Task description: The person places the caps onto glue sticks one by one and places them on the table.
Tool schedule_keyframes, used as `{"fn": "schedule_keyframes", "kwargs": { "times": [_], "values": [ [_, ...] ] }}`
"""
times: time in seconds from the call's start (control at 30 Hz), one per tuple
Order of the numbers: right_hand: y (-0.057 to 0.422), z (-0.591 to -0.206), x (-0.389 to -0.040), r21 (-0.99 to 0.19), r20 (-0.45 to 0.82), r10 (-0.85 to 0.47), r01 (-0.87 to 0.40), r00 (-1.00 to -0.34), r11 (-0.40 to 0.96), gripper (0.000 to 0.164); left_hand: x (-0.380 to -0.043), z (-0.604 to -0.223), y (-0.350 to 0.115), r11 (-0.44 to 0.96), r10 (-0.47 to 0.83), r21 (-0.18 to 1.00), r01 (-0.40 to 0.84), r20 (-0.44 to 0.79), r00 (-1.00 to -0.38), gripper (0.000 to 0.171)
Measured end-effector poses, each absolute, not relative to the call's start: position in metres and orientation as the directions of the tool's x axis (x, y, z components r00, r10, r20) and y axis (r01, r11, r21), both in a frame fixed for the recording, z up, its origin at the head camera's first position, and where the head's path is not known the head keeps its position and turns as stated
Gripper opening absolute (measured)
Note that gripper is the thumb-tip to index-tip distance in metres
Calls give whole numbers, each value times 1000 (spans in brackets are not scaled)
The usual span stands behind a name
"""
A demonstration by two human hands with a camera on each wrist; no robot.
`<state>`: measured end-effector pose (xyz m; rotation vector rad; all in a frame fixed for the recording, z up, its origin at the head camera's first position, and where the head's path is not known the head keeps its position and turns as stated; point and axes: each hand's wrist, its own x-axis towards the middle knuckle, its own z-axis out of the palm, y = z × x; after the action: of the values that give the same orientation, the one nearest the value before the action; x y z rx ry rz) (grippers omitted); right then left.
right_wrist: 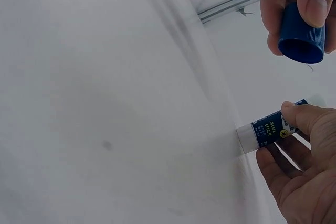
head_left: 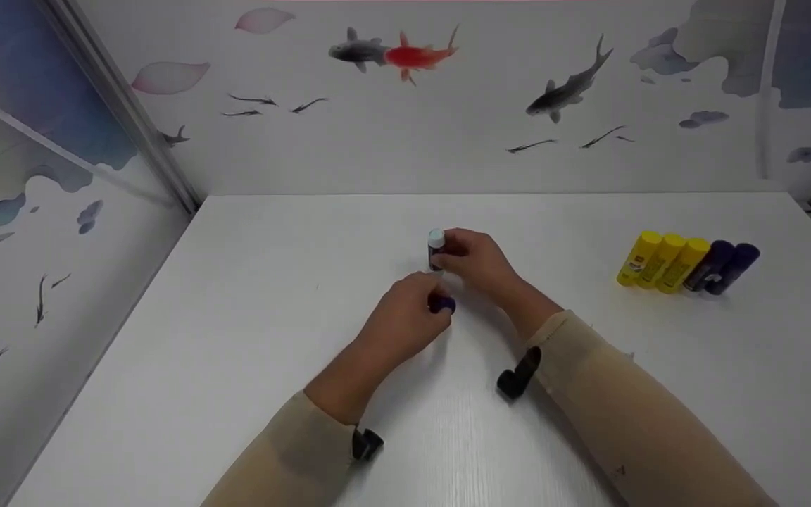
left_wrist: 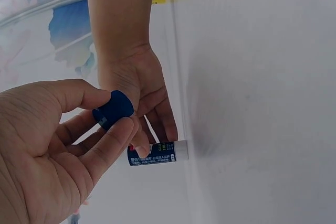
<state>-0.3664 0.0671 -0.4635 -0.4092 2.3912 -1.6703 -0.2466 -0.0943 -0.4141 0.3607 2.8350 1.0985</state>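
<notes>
My right hand [head_left: 481,262] holds a dark blue glue stick [head_left: 436,248] by its side, upright at the table. Its pale top shows uncovered in the head view, and its printed label [right_wrist: 272,128] faces the right wrist camera. Nearer to me, my left hand [head_left: 405,320] pinches a loose blue cap [left_wrist: 114,109] between thumb and fingers. The cap is apart from the glue stick, and its hollow end shows in the right wrist view. In the left wrist view the right fingers hide part of the stick.
Several capped glue sticks stand in a row on the right of the white table [head_left: 236,296]: three yellow ones [head_left: 671,260] and two dark blue ones [head_left: 733,267]. Panels painted with fish [head_left: 419,56] rise behind and to the left.
</notes>
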Motion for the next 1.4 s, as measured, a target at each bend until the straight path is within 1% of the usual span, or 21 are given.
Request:
{"fn": "schedule_keyframes", "kwargs": {
  "times": [0.3,0.4,0.6,0.8,1.0,1.2,1.4],
  "values": [
    [78,-457,-360,-941,0,-314,-107,-949,323,32,-246,-413,-92,714,234,681,163,-12,-972,19],
    [81,-455,-356,-943,6,-320,-112,-947,313,32,-245,-412,-93,711,240,682,172,-5,-971,20],
    [93,-450,-347,-930,10,-316,-125,-949,346,35,-244,-412,-92,709,231,687,155,-18,-973,20],
    [109,-446,-336,-929,-10,-303,-103,-953,356,36,-244,-414,-91,710,230,688,153,-22,-973,20],
    [122,-440,-322,-930,12,-322,-128,-947,344,33,-243,-413,-91,719,222,679,147,-24,-975,21],
    [138,-437,-306,-916,-1,-325,-129,-946,379,32,-243,-412,-89,723,210,678,130,-36,-977,24],
    [157,-436,-289,-912,-29,-333,-111,-943,394,38,-242,-413,-89,719,219,678,152,-13,-976,24]
  ]
}}
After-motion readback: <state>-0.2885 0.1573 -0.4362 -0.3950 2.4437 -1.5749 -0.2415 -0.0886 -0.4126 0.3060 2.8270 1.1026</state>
